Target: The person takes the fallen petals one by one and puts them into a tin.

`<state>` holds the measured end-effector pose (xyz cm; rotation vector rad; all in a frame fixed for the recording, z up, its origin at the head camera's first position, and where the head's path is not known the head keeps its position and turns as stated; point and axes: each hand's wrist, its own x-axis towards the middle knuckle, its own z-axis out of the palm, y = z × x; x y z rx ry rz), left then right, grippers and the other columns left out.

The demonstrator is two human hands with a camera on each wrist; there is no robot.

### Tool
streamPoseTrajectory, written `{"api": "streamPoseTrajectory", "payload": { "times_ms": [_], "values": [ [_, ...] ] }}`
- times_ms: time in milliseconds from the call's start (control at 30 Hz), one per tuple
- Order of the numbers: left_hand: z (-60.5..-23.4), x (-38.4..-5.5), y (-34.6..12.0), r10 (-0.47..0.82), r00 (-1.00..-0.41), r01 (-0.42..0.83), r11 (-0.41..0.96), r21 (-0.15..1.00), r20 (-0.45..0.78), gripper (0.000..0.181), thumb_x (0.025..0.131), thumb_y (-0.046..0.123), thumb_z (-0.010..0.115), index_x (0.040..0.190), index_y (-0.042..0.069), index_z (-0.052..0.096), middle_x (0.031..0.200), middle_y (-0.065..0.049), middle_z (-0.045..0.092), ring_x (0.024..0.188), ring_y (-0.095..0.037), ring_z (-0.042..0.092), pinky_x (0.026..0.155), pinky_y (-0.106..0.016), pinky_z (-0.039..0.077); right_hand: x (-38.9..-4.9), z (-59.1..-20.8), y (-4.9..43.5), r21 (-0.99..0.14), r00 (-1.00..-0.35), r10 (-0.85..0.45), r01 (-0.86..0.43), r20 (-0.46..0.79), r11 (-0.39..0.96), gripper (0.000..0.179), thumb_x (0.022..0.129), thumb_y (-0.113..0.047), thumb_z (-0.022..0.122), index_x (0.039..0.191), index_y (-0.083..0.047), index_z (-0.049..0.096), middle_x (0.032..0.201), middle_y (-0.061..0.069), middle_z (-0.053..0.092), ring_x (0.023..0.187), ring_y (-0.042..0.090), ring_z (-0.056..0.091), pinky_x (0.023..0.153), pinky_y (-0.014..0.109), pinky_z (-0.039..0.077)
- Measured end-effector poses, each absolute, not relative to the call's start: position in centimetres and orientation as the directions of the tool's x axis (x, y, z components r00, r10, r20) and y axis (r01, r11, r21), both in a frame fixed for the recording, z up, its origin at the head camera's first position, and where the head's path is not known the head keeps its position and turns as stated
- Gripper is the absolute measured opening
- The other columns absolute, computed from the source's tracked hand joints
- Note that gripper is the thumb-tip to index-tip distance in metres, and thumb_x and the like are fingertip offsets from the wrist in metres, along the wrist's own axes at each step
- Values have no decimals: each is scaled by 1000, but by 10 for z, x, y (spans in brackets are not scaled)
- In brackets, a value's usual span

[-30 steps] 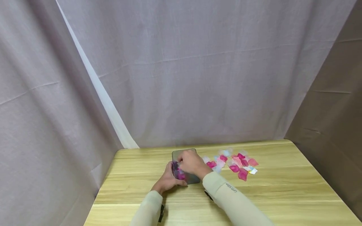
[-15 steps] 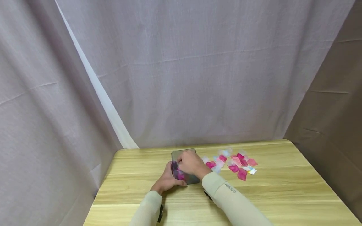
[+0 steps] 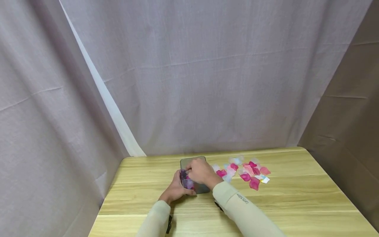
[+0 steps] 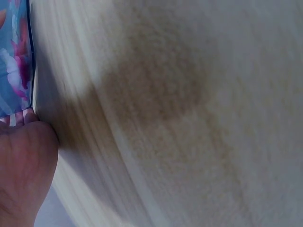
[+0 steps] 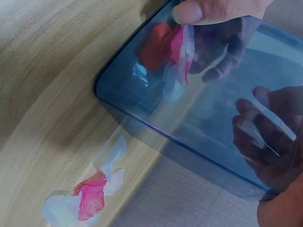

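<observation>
Left hand (image 3: pixel 176 189) is gripping the smoky rectangular, stiff-looking plastic box (image 5: pixel 203 123) at eight o'clock, right hand (image 3: pixel 200 170) pinching featherlight-looking pink-and-white petals (image 5: pixel 176 47).

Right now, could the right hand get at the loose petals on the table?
Probably yes. The loose petals lie mostly uncovered just right of the see-through container, near the right hand, but that hand is over the container and would likely need to leave it first.
</observation>
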<state>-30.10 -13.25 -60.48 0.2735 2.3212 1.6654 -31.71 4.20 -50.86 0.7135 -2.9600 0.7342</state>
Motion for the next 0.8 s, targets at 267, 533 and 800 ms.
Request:
{"api": "streamPoseTrajectory", "payload": {
  "times_ms": [267, 533, 800],
  "values": [
    [-605, -301, -132, 314, -943, 0, 320, 947, -106, 109, 68, 14, 99, 153, 9, 31, 149, -17, 49, 128, -28, 57, 115, -44, 48, -317, -511, 43, -431, -894, -428, -441, 132, 787, 28, 93, -9, 62, 107, -16, 86, 108, 1, 83, 84, 10, 64, 76, 29, 57],
    [-602, -296, -132, 310, -943, -22, 310, 951, -123, 108, 72, 13, 97, 155, 11, 28, 150, -16, 48, 127, -27, 58, 115, -47, 47, -316, -512, 42, -435, -889, -436, -451, 141, 779, 30, 95, -10, 60, 109, -18, 85, 107, -1, 83, 82, 8, 63, 75, 28, 57],
    [-601, -297, -131, 307, -945, -14, 308, 951, -113, 111, 72, 13, 97, 158, 9, 27, 155, -18, 46, 138, -34, 52, 123, -60, 39, -311, -515, 54, -603, -884, -347, -467, 312, 647, 27, 105, -17, 61, 126, -16, 79, 130, 2, 77, 127, 26, 68, 111, 50, 56]
  ]
}}
